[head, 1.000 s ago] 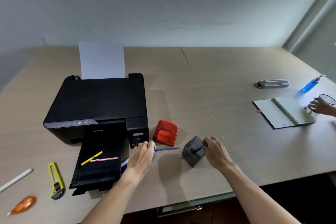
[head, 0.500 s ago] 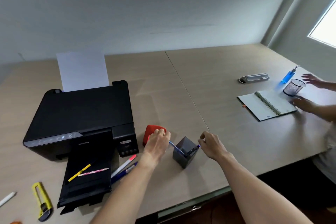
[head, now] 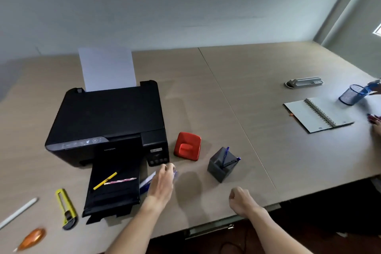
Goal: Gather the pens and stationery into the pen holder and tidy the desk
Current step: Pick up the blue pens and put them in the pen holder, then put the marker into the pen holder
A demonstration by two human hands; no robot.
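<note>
A dark grey square pen holder (head: 220, 168) stands near the desk's front edge with two blue pens (head: 225, 155) sticking out of it. My left hand (head: 164, 181) reaches over two pens, one white and one blue (head: 146, 182), lying beside the printer's output tray; the fingers are blurred and curl at the pens. My right hand (head: 240, 198) hovers as a loose fist in front of the holder, with nothing in it. A yellow pencil (head: 105, 180) and a pink patterned pencil (head: 120, 181) lie on the tray.
A black printer (head: 107, 121) with paper stands at left, a red hole punch (head: 187, 148) beside it. A yellow cutter (head: 66, 208), a white stylus (head: 18, 212) and an orange object (head: 32, 238) lie far left. Another person's hand (head: 376, 126), a notebook (head: 317, 113), a blue mesh cup (head: 351, 94) and a stapler (head: 304, 82) are at right.
Both blue pens went into the holder. My left hand drew back left to the pens by the printer tray. My right hand left the holder and pulled back toward me.
</note>
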